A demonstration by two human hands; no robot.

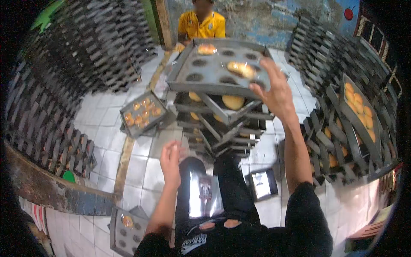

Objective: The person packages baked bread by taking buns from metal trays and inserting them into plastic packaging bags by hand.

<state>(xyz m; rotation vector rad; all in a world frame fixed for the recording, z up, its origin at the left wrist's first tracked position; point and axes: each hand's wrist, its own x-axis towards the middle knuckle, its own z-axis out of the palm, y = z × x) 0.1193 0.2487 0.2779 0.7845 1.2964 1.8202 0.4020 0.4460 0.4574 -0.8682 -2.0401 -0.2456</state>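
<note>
My right hand (277, 91) reaches over the right side of a dark metal baking tray (214, 79) with round hollows, thumb and fingers apart. Just left of its fingers is a golden bun in clear, shiny wrap (240, 68); I cannot tell whether they touch. Another wrapped bun (207, 49) sits near the tray's far left corner. Lower down, my left hand (171, 162) hangs above my left knee, its fingers loosely bent and slightly blurred, with nothing visible in them. Across my lap lies a stack of clear plastic bags (205, 195) with dark printing.
Beneath the tray, more trays with buns (233, 102) are stacked crosswise. Wrapped buns fill a small tray (143, 112) on the left. Tall tray stacks (102, 47) line both sides. A person in a yellow shirt (202, 26) is opposite. Plastic bags lie in a dark tray (262, 184).
</note>
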